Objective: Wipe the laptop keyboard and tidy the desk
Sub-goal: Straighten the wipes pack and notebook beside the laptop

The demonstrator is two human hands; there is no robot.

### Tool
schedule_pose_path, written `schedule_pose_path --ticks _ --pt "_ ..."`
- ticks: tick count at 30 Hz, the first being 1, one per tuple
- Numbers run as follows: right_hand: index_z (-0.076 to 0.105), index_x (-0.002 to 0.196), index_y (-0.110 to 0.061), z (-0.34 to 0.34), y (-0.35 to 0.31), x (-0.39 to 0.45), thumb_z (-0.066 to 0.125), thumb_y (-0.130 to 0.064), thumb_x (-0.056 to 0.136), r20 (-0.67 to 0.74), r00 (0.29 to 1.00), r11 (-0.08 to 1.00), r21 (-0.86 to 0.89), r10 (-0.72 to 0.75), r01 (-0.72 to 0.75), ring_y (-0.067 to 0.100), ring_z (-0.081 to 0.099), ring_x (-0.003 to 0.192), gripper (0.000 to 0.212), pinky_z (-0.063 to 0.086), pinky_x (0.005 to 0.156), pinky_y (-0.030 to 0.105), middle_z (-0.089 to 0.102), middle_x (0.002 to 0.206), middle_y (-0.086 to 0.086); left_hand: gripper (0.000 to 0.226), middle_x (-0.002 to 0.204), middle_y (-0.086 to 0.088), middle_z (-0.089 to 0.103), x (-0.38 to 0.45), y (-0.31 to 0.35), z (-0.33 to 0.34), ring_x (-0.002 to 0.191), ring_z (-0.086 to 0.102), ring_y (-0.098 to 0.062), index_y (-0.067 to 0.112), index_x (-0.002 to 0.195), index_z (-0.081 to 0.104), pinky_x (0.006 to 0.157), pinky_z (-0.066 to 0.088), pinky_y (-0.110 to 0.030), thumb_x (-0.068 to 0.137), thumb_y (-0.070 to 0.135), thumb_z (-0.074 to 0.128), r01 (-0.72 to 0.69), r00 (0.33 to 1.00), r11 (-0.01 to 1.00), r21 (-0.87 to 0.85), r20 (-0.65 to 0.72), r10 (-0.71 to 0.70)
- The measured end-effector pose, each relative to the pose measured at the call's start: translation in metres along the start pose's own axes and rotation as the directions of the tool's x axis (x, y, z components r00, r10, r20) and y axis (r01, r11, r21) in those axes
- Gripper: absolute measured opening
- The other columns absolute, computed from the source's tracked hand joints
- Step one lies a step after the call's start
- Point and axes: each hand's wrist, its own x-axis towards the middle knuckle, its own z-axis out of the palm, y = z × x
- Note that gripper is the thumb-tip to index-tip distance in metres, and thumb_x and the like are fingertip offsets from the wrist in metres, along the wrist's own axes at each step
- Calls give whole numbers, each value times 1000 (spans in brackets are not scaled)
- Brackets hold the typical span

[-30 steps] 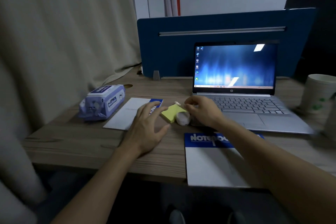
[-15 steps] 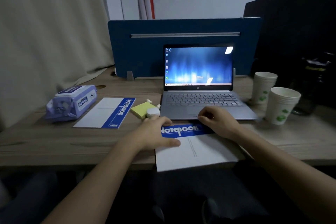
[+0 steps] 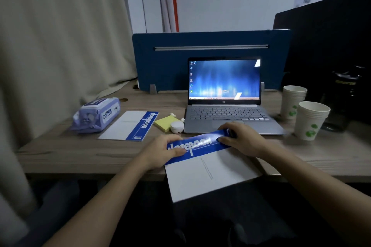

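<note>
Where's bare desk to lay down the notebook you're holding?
Bare wood lies along the front edge left of the left hand, below the second notebook, and behind it toward the divider. Crowded: sticky notes, cups.

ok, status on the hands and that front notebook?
Left hand and right hand both grip the front notebook by its blue band, lower edge overhanging the desk. Laptop keyboard clear of hands. Earbud case close ahead.
</note>
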Motion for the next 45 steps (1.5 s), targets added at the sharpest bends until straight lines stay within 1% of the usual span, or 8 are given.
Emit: schedule_pose_path --ticks 5,10,19,25,30,34,40,45 --pt "60 95 -31 10 -20 15 70 -39 84 70 998 1000 26 -4 2 0 50 71 17 33 57 14 55 78 -17 33 103 10 72 -11 -16 -17 86 71 -4 35 111 66 66 56 -21 80 43 75 72 991 992 -108 -105 -83" --pt "63 105 -28 31 -40 26 73 -41 81 131 991 996 89 -36 24 6 53 75 29 38 61 19 55 83 -17 39 108 3 71 -19 -33 -37 91 70 -12 29 111 71 66 54 -20 75 41 80 120 977 979 -167 -153 -146" --pt "58 107 -26 45 -82 53 80 -49 70 470 883 1000 -6 -1 4 12 60 92 50 49 73 25 64 103 -7 41 109 9 67 -24 -46 -56 100 66 -15 34 96 72 64 57 -24 60 49 80 146 974 966 -214 -137 -178" --pt "56 108 -21 51 -97 62 76 -45 77 553 832 999 -40 41 -23 17 59 95 44 48 75 26 64 114 2 39 121 8 56 -20 -50 -56 100 68 -20 44 105 63 71 62 -36 74 30 83 111 961 962 -248 -221 -167" --pt "50 83 -32 54 -97 55 74 -38 82 493 869 986 165 -51 -36 14 60 96 25 46 68 21 62 105 -5 42 122 -6 64 -22 -53 -62 95 73 -27 43 113 62 63 60 -37 76 31 79 26 962 850 -525 -217 -164" --pt "60 110 -22 53 -86 49 73 -34 84 405 912 911 396 -57 -119 17 65 103 31 54 91 40 67 114 2 52 115 -5 71 -19 -56 -65 99 72 -26 38 125 56 68 59 -39 77 55 65 -67 931 676 -734 -290 -222" --pt "60 91 -23 56 -76 41 75 -32 83 240 970 744 653 -22 -145 7 70 77 20 51 63 21 73 86 -7 53 113 -3 68 -11 -62 -77 90 72 -17 23 129 51 66 56 -33 96 58 30 -80 916 452 -888 -244 -318" --pt "59 89 -15 57 -76 35 71 -23 87 165 986 612 782 -16 -121 24 71 80 14 54 68 34 74 93 9 63 126 -12 64 -14 -61 -74 104 66 -26 19 130 56 78 51 -40 95 64 31 -57 924 418 -906 -206 -322"
